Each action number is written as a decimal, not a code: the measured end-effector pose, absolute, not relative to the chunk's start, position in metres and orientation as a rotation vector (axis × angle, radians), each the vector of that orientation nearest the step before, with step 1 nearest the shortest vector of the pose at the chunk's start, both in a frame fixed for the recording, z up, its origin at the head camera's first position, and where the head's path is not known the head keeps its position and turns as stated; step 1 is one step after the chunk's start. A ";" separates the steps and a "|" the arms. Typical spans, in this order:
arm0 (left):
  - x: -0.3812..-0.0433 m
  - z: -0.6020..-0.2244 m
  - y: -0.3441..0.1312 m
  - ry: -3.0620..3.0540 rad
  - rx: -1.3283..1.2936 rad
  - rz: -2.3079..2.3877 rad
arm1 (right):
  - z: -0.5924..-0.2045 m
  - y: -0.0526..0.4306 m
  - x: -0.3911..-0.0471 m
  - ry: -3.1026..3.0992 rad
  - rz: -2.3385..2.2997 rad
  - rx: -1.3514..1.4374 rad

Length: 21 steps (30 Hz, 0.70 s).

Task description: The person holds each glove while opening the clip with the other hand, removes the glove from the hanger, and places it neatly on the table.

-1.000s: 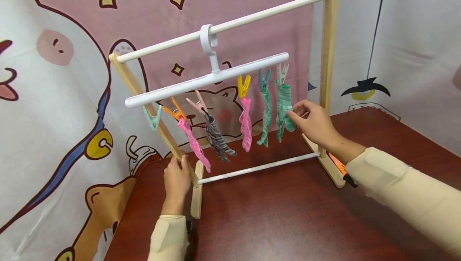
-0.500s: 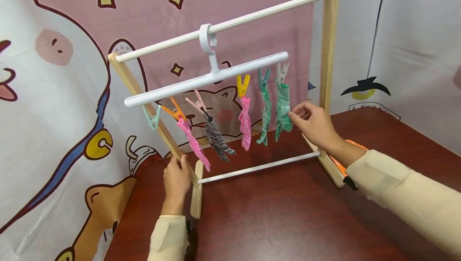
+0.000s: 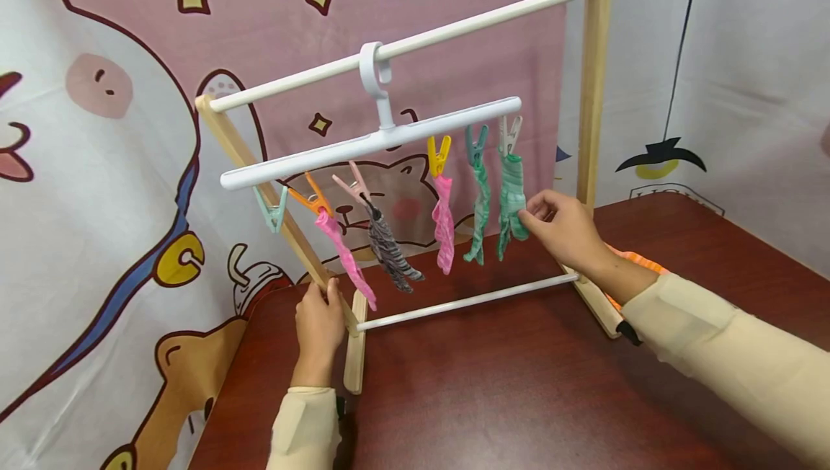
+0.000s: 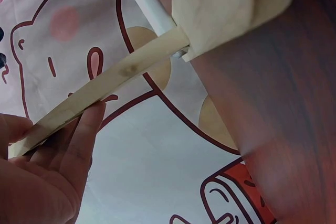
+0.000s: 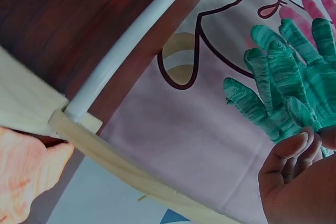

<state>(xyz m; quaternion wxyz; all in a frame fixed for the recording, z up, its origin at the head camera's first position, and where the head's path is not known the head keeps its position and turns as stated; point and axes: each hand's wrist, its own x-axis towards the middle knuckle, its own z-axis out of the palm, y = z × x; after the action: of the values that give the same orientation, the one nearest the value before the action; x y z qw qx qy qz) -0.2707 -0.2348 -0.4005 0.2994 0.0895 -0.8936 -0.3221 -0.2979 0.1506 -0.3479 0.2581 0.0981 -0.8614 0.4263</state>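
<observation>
In the head view, my left hand (image 3: 320, 326) grips the left wooden post (image 3: 292, 239) of a drying rack, low down. The left wrist view shows the thumb and fingers around that post (image 4: 121, 74). My right hand (image 3: 563, 228) pinches the edge of a green striped glove (image 3: 512, 192), whose several fingers (image 5: 289, 82) show in the right wrist view. A white clip (image 3: 510, 135) holds this glove under a white hanger (image 3: 389, 137) hooked over the top bar. Beside it hang another green glove (image 3: 480, 210), a pink glove (image 3: 444, 225), a grey glove (image 3: 389, 246) and another pink glove (image 3: 346, 261).
A mint clip (image 3: 274, 209) hangs bare at the hanger's left end. The rack's lower bar (image 3: 467, 303) runs just above the dark red table (image 3: 493, 391). Behind the right foot lies an orange glove-like cloth (image 5: 31, 177). Cartoon-printed curtains (image 3: 493, 45) stand behind.
The hanger's right end has dipped slightly, and my right hand with the green glove has moved a little down. My left hand has kept its hold on the post.
</observation>
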 end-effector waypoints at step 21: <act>-0.269 -0.397 -0.232 -2.375 0.258 -0.798 | -0.359 0.156 -0.253 -2.321 1.323 0.238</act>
<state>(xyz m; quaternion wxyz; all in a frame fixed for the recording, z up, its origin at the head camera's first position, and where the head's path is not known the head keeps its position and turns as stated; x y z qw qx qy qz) -0.2689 -0.2321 -0.3971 0.3063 0.0974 -0.8976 -0.3016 -0.2526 0.1565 -0.3593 0.2275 0.0862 -0.8427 0.4803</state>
